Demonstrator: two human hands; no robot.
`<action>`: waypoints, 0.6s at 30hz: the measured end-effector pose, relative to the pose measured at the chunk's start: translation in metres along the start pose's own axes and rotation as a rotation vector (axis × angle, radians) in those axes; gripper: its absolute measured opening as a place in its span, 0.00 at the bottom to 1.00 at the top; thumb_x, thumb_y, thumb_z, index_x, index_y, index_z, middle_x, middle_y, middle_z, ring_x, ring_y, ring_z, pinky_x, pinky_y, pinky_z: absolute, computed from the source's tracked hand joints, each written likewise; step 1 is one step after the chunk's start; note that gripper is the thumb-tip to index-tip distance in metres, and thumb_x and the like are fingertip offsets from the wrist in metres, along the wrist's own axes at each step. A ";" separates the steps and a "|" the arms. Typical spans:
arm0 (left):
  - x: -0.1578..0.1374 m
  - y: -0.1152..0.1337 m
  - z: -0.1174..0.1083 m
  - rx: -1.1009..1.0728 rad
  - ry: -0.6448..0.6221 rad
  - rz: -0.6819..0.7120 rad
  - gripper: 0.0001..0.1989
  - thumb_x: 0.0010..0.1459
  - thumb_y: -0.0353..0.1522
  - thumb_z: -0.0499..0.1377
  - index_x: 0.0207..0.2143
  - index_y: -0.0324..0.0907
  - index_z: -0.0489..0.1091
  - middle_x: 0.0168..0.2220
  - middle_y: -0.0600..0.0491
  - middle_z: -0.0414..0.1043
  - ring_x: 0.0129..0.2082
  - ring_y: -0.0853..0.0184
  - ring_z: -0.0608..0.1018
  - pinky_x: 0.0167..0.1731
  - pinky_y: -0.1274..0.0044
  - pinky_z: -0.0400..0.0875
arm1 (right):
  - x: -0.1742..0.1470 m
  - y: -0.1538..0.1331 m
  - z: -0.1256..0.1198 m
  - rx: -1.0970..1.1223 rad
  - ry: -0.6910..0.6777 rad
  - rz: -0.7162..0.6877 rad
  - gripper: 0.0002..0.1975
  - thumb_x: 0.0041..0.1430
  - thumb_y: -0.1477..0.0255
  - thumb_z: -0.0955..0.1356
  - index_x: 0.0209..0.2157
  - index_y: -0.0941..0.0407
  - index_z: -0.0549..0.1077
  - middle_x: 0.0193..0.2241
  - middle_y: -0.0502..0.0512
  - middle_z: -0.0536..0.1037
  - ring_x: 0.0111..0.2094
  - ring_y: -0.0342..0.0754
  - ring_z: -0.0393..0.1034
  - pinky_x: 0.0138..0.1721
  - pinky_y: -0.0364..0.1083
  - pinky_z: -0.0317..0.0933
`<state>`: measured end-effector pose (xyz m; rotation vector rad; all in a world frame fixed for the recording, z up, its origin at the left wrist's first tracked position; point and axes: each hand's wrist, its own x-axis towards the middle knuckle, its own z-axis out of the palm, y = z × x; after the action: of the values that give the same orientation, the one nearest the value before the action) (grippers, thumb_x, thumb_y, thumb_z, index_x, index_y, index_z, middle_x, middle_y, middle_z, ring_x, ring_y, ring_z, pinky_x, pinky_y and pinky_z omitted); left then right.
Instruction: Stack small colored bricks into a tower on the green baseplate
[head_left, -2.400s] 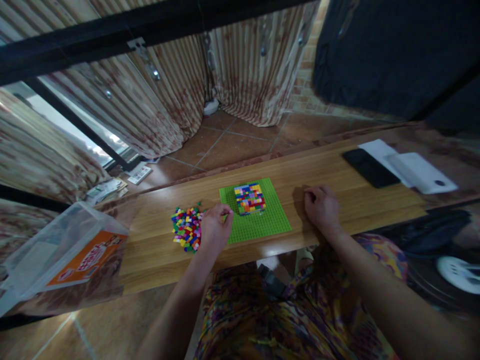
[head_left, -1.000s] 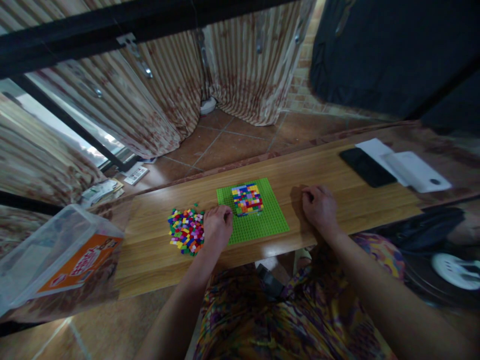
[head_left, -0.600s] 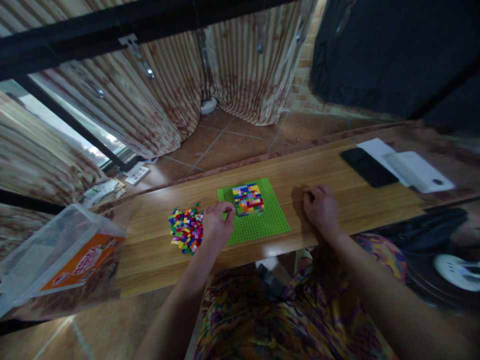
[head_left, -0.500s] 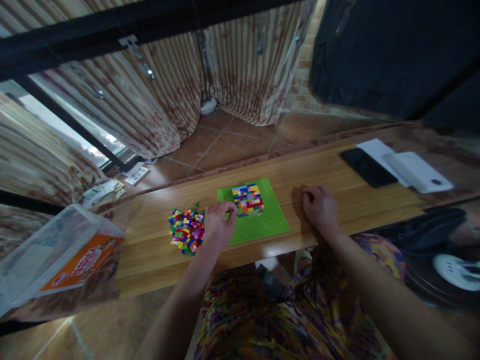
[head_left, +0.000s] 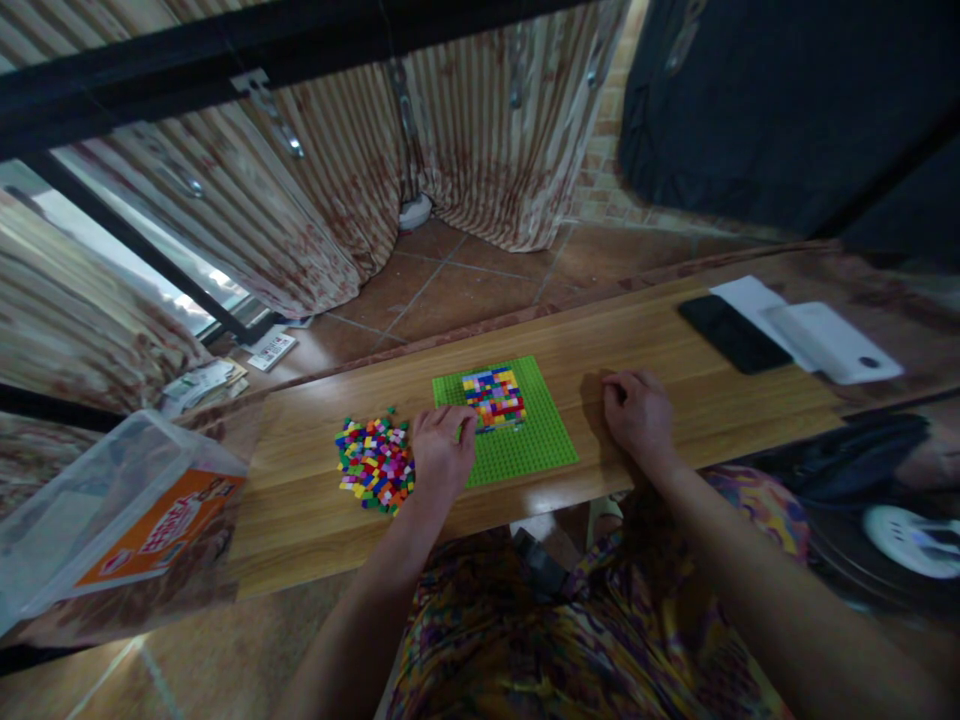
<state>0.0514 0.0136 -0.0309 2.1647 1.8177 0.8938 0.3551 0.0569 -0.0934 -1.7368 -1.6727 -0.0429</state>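
A green baseplate (head_left: 525,455) lies on the wooden table, bearing a block of many-coloured bricks (head_left: 495,397) toward its far side. My left hand (head_left: 444,445) is over the plate's left edge, thumb and fingers pinched at the left side of the brick block; whatever the fingertips hold is too small to make out. Just left of that hand spreads a pile of loose small bricks (head_left: 373,465). My right hand (head_left: 639,412) rests on the table to the right of the plate, fingers curled in, with no object visible in it.
A clear plastic box (head_left: 127,510) with an orange label stands at the table's left end. Toward the right end lie a black phone-like slab (head_left: 735,333) and a white device (head_left: 840,343). Striped curtains (head_left: 480,150) hang beyond the table.
My left hand has shifted slightly to the right along the brick block's near-left corner, fingers still pinched. My right hand stays where it was.
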 end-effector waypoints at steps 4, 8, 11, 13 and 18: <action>-0.001 -0.003 0.004 0.007 0.056 0.048 0.08 0.65 0.29 0.58 0.34 0.45 0.77 0.34 0.53 0.82 0.39 0.62 0.80 0.46 0.69 0.68 | 0.000 0.000 0.000 0.008 -0.010 0.006 0.14 0.64 0.70 0.62 0.37 0.57 0.80 0.36 0.64 0.77 0.40 0.55 0.69 0.45 0.54 0.64; -0.002 -0.007 0.007 -0.003 0.122 0.106 0.08 0.64 0.28 0.58 0.33 0.44 0.76 0.33 0.53 0.81 0.36 0.63 0.80 0.44 0.71 0.69 | -0.001 0.000 0.001 0.011 0.002 0.012 0.14 0.63 0.70 0.63 0.37 0.57 0.80 0.35 0.63 0.77 0.40 0.55 0.69 0.45 0.53 0.63; -0.003 -0.009 0.007 0.010 0.136 0.129 0.08 0.64 0.28 0.58 0.33 0.44 0.76 0.32 0.53 0.81 0.36 0.63 0.80 0.44 0.71 0.69 | -0.001 0.000 0.001 0.016 0.001 0.010 0.14 0.63 0.70 0.63 0.37 0.57 0.80 0.35 0.62 0.77 0.40 0.55 0.69 0.45 0.53 0.63; -0.003 -0.009 0.007 0.030 0.133 0.134 0.08 0.64 0.28 0.58 0.33 0.45 0.76 0.32 0.53 0.81 0.35 0.63 0.80 0.44 0.70 0.69 | -0.001 0.001 0.001 0.015 -0.008 0.017 0.14 0.63 0.70 0.63 0.37 0.57 0.80 0.36 0.63 0.77 0.40 0.55 0.69 0.45 0.53 0.63; -0.002 -0.007 0.007 0.070 0.118 0.125 0.09 0.64 0.28 0.57 0.32 0.44 0.75 0.32 0.53 0.81 0.36 0.62 0.80 0.45 0.69 0.68 | 0.000 0.001 0.001 0.008 0.005 0.005 0.13 0.63 0.70 0.63 0.37 0.57 0.79 0.36 0.64 0.78 0.41 0.56 0.69 0.45 0.54 0.64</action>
<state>0.0493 0.0152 -0.0402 2.3380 1.8081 1.0188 0.3552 0.0570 -0.0944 -1.7338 -1.6629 -0.0385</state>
